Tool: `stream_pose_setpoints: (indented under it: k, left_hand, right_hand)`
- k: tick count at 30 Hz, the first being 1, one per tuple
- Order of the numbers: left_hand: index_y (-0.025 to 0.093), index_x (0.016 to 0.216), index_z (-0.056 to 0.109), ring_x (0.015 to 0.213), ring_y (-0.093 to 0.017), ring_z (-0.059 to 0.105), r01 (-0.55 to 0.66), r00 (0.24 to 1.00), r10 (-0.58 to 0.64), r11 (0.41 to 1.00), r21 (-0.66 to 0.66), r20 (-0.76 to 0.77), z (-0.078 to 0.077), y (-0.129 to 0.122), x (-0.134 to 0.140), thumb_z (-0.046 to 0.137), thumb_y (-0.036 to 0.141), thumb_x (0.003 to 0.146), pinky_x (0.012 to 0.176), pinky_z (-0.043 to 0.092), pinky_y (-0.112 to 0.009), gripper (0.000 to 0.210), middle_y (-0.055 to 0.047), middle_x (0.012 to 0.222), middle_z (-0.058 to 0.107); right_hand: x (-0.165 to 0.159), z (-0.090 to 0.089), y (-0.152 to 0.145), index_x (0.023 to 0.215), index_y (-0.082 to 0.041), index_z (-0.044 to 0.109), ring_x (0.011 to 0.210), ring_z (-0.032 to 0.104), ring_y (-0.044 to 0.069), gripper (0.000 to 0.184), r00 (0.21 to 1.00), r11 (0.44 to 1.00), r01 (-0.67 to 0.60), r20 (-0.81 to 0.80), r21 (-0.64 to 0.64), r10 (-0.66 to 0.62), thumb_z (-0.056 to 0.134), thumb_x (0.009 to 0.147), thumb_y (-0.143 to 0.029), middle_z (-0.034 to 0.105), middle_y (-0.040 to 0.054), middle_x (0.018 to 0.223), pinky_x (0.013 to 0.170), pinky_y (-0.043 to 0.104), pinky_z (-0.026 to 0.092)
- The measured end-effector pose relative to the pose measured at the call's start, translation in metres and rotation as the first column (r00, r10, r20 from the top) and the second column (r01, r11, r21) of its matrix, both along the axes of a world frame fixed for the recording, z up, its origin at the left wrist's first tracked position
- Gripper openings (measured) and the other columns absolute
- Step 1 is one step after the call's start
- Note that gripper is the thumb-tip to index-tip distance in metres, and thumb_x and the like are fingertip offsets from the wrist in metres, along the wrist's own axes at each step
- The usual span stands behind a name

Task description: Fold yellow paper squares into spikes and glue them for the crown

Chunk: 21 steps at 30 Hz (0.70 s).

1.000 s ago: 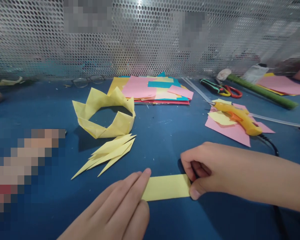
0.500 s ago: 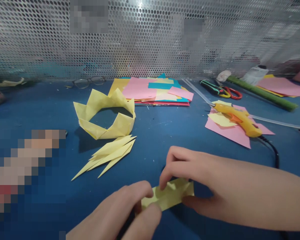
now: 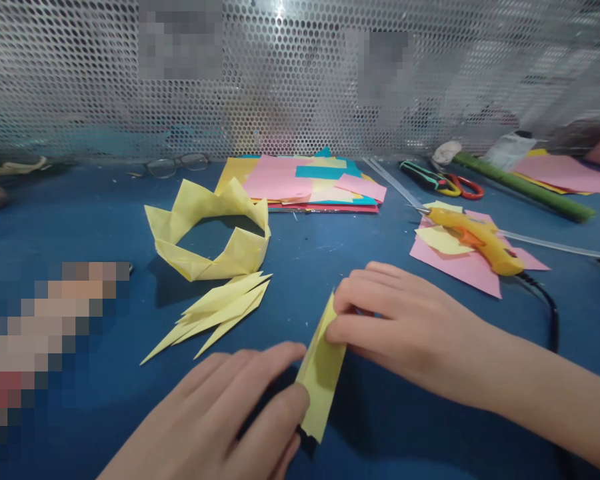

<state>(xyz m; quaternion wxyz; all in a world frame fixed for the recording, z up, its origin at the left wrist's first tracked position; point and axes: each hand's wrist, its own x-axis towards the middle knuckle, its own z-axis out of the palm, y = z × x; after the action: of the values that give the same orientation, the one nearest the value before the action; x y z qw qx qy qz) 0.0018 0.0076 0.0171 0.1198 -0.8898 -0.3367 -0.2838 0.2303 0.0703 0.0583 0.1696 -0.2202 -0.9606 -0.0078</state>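
A folded strip of yellow paper (image 3: 325, 377) is pinched between both hands, just above the blue table (image 3: 300, 247). The thumb and index finger of my left hand (image 3: 230, 400) close on its lower left edge. At its upper end, my right hand (image 3: 395, 313) grips it with fingers and thumb. Left of the hands lie several narrow pointed yellow paper pieces (image 3: 213, 313), fanned over one another. Behind these stands a ring of folded yellow paper (image 3: 213, 263) with pointed tips.
A yellow glue gun (image 3: 475, 237) rests on pink and yellow paper scraps, its black cord (image 3: 550, 313) trailing near my right forearm. Farther back are stacked coloured papers (image 3: 280, 177), scissors (image 3: 465, 187), a green stick (image 3: 525, 187) and glasses (image 3: 165, 167). A perforated metal screen (image 3: 300, 87) closes the back.
The yellow strip has turned from lying nearly crosswise to a steep slant. My right hand has moved up to its far end, while my left hand keeps hold of the near part.
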Motion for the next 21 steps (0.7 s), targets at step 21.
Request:
stream_pose_setpoints:
  k: [21]
  left_hand:
    - [0.026, 0.096, 0.066, 0.097, -0.014, 0.058, 0.079, 0.995, -0.067, 0.979, 0.186, -0.068, -0.013, -0.002, -0.016, 0.033, 0.01, 0.096, 0.099, 0.038, -0.029, 0.036, 0.006, 0.102, 0.067]
  right_hand:
    - [-0.014, -0.006, -0.01, 0.08, -0.015, 0.066, 0.071, 0.054, 0.01, 0.009, 1.0, 0.869, -0.027, -0.007, -0.493, 0.028, 0.058, 0.084, -0.015, 0.062, -0.0006, 0.08, 0.063, 0.021, 0.037]
